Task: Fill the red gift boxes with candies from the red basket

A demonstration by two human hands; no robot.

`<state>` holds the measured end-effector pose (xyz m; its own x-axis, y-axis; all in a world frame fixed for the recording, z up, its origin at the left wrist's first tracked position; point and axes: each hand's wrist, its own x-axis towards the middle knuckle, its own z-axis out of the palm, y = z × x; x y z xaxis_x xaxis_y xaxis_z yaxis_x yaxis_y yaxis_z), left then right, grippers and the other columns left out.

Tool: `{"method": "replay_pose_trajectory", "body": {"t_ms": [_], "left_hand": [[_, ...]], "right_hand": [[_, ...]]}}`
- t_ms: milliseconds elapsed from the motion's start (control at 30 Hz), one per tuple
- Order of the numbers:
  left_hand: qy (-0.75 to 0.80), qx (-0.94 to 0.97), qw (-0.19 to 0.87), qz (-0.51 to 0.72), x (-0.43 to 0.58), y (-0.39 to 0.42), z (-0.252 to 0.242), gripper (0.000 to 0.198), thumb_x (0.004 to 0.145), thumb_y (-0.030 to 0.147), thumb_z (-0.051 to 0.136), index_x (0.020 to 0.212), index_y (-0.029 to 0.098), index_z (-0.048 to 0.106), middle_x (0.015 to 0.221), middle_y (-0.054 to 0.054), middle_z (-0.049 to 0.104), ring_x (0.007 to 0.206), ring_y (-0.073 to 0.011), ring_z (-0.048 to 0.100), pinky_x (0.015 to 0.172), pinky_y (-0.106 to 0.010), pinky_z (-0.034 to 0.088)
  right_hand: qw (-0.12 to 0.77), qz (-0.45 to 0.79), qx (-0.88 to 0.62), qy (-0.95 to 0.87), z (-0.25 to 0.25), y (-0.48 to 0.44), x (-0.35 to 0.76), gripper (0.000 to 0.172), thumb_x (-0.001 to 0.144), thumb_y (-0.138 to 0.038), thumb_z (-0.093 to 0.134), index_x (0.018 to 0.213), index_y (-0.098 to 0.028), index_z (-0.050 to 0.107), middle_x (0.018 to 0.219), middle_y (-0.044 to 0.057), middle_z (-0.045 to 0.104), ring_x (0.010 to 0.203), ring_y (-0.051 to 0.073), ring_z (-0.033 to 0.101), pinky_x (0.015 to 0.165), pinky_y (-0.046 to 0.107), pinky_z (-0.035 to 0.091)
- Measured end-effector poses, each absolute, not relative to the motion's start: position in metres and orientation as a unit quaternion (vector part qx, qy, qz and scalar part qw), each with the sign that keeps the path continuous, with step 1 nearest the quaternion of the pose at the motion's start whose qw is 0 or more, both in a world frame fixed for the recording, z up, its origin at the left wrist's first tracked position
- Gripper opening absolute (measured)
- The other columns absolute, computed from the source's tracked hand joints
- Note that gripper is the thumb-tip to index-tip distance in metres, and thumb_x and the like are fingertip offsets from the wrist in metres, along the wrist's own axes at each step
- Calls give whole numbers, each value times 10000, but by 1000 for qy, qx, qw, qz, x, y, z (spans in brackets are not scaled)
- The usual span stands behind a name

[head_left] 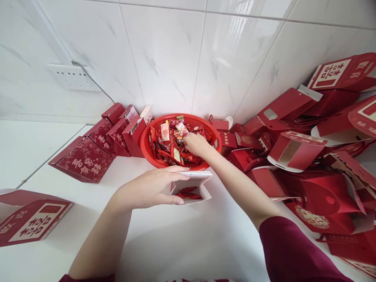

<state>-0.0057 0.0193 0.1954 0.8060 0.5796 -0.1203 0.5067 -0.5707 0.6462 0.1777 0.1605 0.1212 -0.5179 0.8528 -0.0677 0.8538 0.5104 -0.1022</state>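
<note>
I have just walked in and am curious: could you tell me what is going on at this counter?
A person steadies a small open box on the white counter with the left hand; a few red sweets lie inside. The right hand reaches into the red basket of wrapped sweets. Closed red boxes stand to the left; open ones are piled to the right.

A row of closed red boxes (113, 135) stands at the left of the white table (182, 235), and a heap of open red boxes (317, 156) lies at the right. A socket (73, 77) sits on the tiled wall (164, 51).
</note>
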Motion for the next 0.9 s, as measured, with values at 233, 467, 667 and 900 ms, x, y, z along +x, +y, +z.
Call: {"method": "replay_pose_trajectory", "body": {"t_ms": [233,467,667,900], "left_hand": [[310,884,343,60,-8,19,192,647,894,436,659,1490,402,409,1535,-2,460,1350,-285,497,1090,-348,399],[320,882,340,62,-12,20,186,625,875,450,678,1459,383,466,1531,-11,465,1324,-305,516,1061,-365,424],[305,891,333,53,-7,21,190,635,895,403,660,1483,398,419,1514,-3,483,1329,-285,510,1075,-355,413],[291,897,326,66,-4,22,190,562,923,453,614,1461,379,468,1490,-16,513,1351,-296,494,1058,-334,422]], "right_hand": [[38,-53,453,889,119,168,159,325,882,-131,571,1194,-162,655,1225,169,652,1128,304,610,928,375,461],[76,-12,443,893,111,171,156,362,871,-183,610,1229,-165,669,1390,219,499,1314,394,417,1081,588,295],[60,-33,423,903,112,176,162,276,828,-152,669,1097,-167,724,1297,189,565,1221,354,499,1033,519,361],[-129,-53,448,883,138,147,203,354,957,-410,561,1168,-134,631,1234,144,607,1136,272,570,958,380,443]]}}
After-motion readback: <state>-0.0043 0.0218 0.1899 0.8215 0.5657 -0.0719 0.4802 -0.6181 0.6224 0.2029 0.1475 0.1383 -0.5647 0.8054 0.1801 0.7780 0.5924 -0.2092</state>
